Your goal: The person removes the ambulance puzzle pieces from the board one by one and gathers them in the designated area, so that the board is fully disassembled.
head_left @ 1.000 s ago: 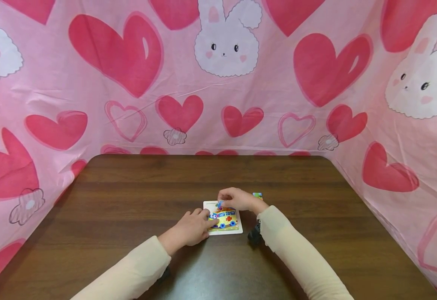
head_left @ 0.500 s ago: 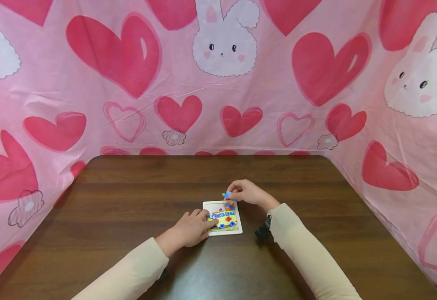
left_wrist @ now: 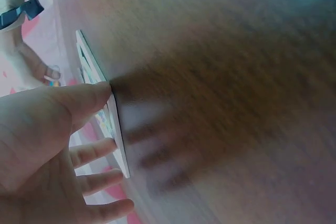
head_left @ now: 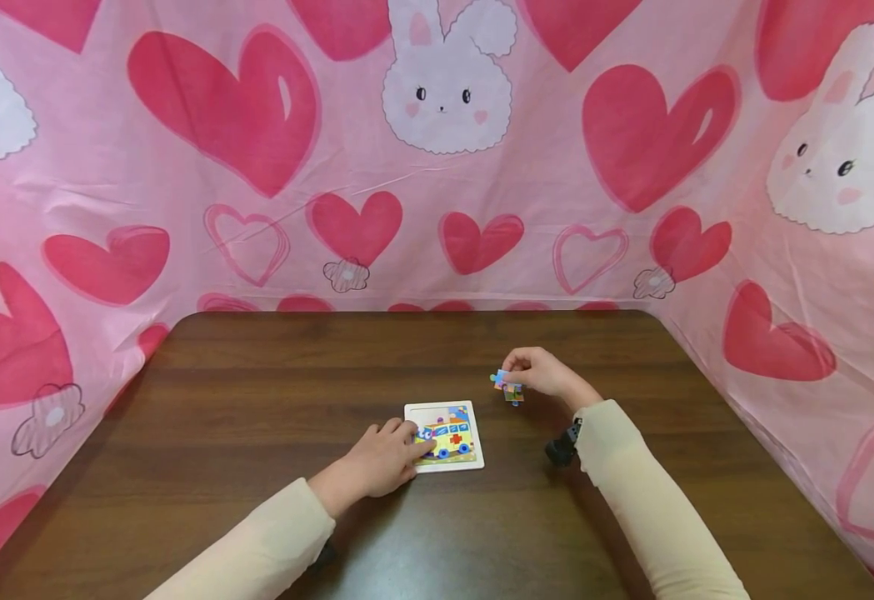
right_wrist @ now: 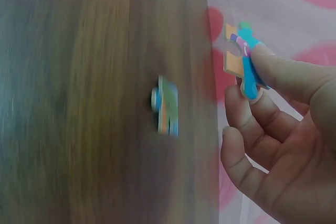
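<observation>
A square puzzle board point(head_left: 481, 454) with a white frame and an ambulance picture lies on the table. My left hand point(head_left: 378, 460) rests on its left edge; in the left wrist view the thumb and fingers are extended along the frame. To the right and farther back, my right hand point(head_left: 546, 373) pinches a blue and orange puzzle piece point(right_wrist: 245, 59) between thumb and fingers, above the table. Just below that piece, a second puzzle piece point(right_wrist: 169, 107), green, blue and orange, lies on the wood. The board's upper left shows a pale bare patch.
The brown wooden table point(head_left: 317, 358) reaches back to a pink cloth point(head_left: 422, 183) printed with hearts and rabbits, which hangs behind and along both sides. A black wrist strap point(head_left: 562, 446) sits at the right sleeve cuff.
My right hand has lifted from the board's top and moved right and back, carrying the pinched puzzle piece over to the loose one. The left hand stays on the board.
</observation>
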{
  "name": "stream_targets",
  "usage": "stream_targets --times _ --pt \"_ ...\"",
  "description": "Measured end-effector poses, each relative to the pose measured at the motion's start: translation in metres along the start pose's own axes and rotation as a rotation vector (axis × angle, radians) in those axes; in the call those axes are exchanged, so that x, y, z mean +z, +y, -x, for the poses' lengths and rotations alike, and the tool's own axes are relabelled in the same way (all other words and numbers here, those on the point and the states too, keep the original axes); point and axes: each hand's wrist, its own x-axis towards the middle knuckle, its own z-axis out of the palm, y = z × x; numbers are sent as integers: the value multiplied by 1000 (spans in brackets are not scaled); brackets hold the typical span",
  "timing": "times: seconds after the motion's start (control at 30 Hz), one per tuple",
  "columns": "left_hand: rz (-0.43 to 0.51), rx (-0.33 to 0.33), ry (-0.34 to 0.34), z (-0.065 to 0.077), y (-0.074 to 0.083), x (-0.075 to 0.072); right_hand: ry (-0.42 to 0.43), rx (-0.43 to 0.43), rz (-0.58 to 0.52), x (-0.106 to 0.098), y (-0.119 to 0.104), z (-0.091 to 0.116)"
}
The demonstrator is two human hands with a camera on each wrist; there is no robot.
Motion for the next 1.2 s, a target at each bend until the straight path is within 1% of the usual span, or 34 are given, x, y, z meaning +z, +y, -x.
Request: stream_targets --times 0.1,0.27,0.5,0.63,0.77,0.97,1.2 --pt "-8 4 0 0 0 1 9 -2 -2 -8 11 4" --pt "-8 4 0 1 1 -1 11 45 -16 -19 25 11" --pt "3 2 -1 1 3 -4 19 125 81 -26 38 17" --pt "2 -2 -4 1 4 -4 14 143 104 -28 42 18" --pt "-1 0 1 1 4 -3 34 147 129 -26 46 19" --pt "2 0 8 2 3 -3 88 145 209 -22 51 16" --pt "12 2 2 2 3 -4 105 114 254 -19 51 14"
